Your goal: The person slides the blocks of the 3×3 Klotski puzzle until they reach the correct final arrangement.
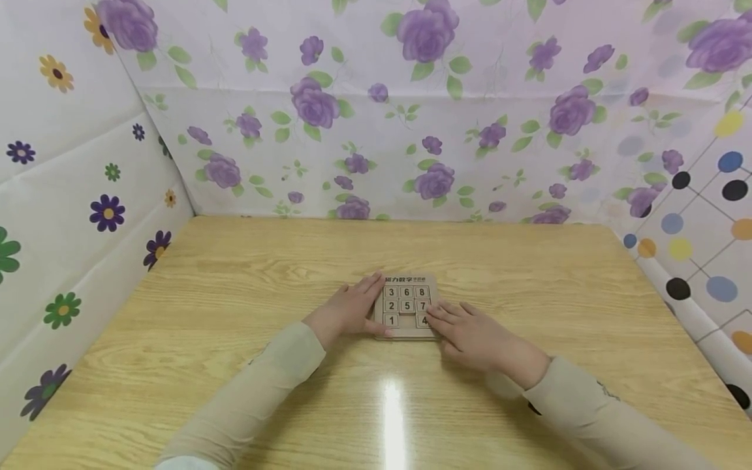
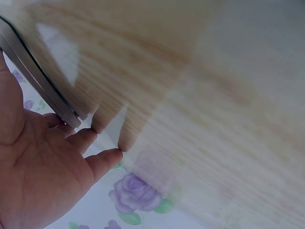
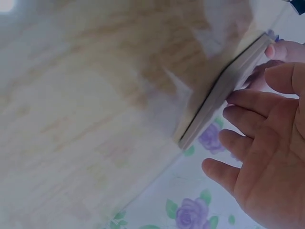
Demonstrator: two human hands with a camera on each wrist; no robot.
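A number sliding puzzle [image 1: 411, 333] lies on the table in the head view. Its tiles read 3, 6, 8 in the top row, 2, 5, 7 in the middle, and 1 and 4 at the bottom with a gap between them. My left hand [image 1: 350, 310] holds the frame's left side, thumb at the near edge and fingers at the far left corner. Fairly straight fingers of my right hand [image 1: 472, 336] touch the right side, over the edges of the 7 tile [image 1: 422, 305] and the 4 tile [image 1: 423, 320]. Both wrist views show the board's edge [image 2: 43, 81] side-on.
The wood-grain table [image 1: 264, 261] stretches out on all sides of the puzzle. A flower-printed cloth [image 1: 364, 150] hangs behind it, with another patterned cloth [image 1: 70, 196] at left and a dotted one [image 1: 699, 261] at right. A bright reflection shines on the near tabletop.
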